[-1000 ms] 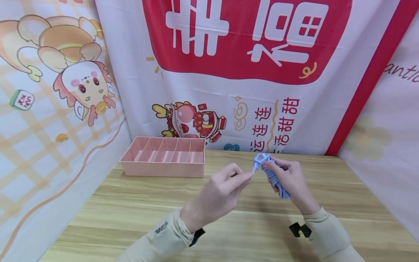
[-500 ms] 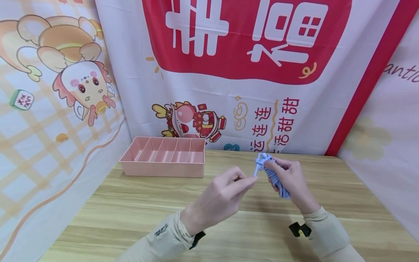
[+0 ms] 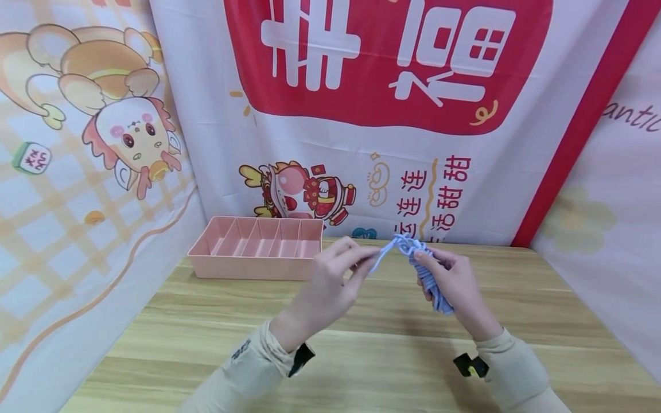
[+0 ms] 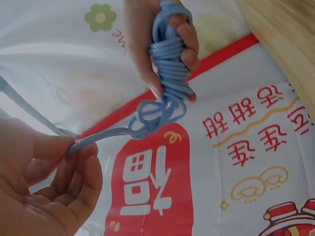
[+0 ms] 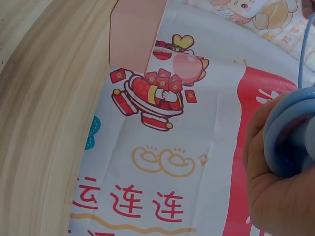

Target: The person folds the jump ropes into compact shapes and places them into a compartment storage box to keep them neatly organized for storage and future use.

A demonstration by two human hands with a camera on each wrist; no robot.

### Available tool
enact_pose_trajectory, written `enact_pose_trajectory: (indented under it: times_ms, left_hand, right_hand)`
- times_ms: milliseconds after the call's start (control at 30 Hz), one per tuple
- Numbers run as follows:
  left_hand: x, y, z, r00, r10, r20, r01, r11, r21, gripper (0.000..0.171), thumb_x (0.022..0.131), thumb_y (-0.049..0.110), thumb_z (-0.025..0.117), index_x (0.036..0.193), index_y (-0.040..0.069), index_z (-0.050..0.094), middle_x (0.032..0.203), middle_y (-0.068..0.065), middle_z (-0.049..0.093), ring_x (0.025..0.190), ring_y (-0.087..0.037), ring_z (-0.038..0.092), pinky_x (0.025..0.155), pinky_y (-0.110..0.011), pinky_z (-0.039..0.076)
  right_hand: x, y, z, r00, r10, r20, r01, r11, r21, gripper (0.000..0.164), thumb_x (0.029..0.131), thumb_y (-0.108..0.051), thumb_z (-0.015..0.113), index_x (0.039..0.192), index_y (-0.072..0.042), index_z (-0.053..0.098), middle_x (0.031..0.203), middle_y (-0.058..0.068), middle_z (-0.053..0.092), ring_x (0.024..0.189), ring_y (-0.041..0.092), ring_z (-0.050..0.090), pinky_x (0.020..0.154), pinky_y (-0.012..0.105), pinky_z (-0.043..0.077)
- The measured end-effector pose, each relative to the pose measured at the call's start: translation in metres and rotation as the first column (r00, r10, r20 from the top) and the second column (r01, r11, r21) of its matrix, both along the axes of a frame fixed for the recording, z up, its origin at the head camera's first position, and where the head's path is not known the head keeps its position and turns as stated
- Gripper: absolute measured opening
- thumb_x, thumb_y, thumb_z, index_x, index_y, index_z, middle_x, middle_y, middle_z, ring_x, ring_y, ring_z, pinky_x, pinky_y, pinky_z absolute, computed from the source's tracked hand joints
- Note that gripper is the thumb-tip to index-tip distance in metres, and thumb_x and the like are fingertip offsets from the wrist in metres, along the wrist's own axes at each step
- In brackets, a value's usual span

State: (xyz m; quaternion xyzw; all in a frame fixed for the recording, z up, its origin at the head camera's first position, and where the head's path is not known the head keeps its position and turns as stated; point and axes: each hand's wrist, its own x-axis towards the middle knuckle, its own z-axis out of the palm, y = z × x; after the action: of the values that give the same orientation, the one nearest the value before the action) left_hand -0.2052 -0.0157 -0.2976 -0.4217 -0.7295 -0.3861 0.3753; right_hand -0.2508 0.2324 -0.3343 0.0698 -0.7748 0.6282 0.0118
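Observation:
A light blue cord (image 3: 432,287) is wound into a long bundle, held above the table. My right hand (image 3: 458,281) grips this bundle, thumb on the near side and fingers behind it. Loose loops stick out at its upper end. From those loops a strand runs to my left hand (image 3: 330,275), which pinches it between thumb and fingertips. In the left wrist view, the strand is stretched between the left hand (image 4: 44,182) and the loops, and coils wrap crosswise around the cord bundle (image 4: 170,64). The right wrist view shows the bundle's rounded end beside the right hand (image 5: 275,196).
A pink divided box (image 3: 253,268) stands at the table's back left, behind the left hand. The wooden table (image 3: 372,373) meets a printed cloth backdrop (image 3: 330,137) at the rear, with more printed cloth (image 3: 93,229) along the left side.
My left hand has moved left and up, drawing the pinched strand farther out from the loops. The right hand with the bundle has stayed nearly in place.

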Motion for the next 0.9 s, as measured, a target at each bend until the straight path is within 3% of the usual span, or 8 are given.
enact_pose_trajectory:
  times_ms: [200, 533, 667, 900]
  left_hand:
    - [-0.010, -0.010, 0.003, 0.992, 0.100, 0.077, -0.104, 0.993, 0.058, 0.017, 0.089, -0.001, 0.071, 0.106, -0.004, 0.072, 0.087, -0.006, 0.064, 0.074, -0.011, 0.060, 0.061, -0.023, 0.052]
    - [-0.018, -0.020, 0.002, 0.957, 0.156, 0.243, -0.174, 0.983, 0.054, 0.021, 0.097, 0.008, 0.063, 0.115, -0.001, 0.069, 0.095, -0.004, 0.066, 0.083, -0.011, 0.061, 0.060, -0.022, 0.052]
    - [-0.019, -0.023, 0.003, 0.925, 0.188, 0.329, -0.203, 0.979, 0.011, 0.028, 0.102, 0.016, 0.057, 0.122, -0.001, 0.065, 0.102, -0.005, 0.065, 0.089, -0.013, 0.062, 0.070, -0.022, 0.054]
    - [-0.021, -0.026, 0.004, 0.846, 0.239, 0.476, -0.266, 0.964, -0.011, 0.052, 0.106, 0.042, 0.038, 0.141, 0.005, 0.051, 0.125, -0.008, 0.056, 0.108, -0.017, 0.056, 0.087, -0.033, 0.052]
  right_hand:
    - [0.001, -0.006, -0.002, 1.000, 0.020, 0.012, -0.020, 1.000, 0.001, 0.054, 0.093, -0.051, 0.064, 0.114, -0.001, 0.065, 0.084, 0.022, 0.064, 0.055, 0.022, 0.059, 0.048, 0.036, 0.053]
    - [0.004, -0.015, -0.004, 0.992, 0.103, 0.067, -0.101, 0.994, -0.033, 0.056, 0.094, -0.051, 0.061, 0.116, 0.001, 0.060, 0.095, 0.023, 0.064, 0.068, 0.027, 0.064, 0.063, 0.043, 0.058]
    - [0.005, -0.017, -0.004, 0.991, 0.114, 0.067, -0.112, 0.993, -0.044, 0.056, 0.096, -0.048, 0.060, 0.118, 0.004, 0.058, 0.096, 0.023, 0.065, 0.073, 0.030, 0.067, 0.067, 0.044, 0.058]
    - [0.005, -0.016, -0.004, 0.986, 0.137, 0.091, -0.131, 0.989, -0.071, 0.060, 0.096, -0.045, 0.060, 0.130, 0.005, 0.054, 0.105, 0.023, 0.066, 0.091, 0.033, 0.068, 0.080, 0.042, 0.056]
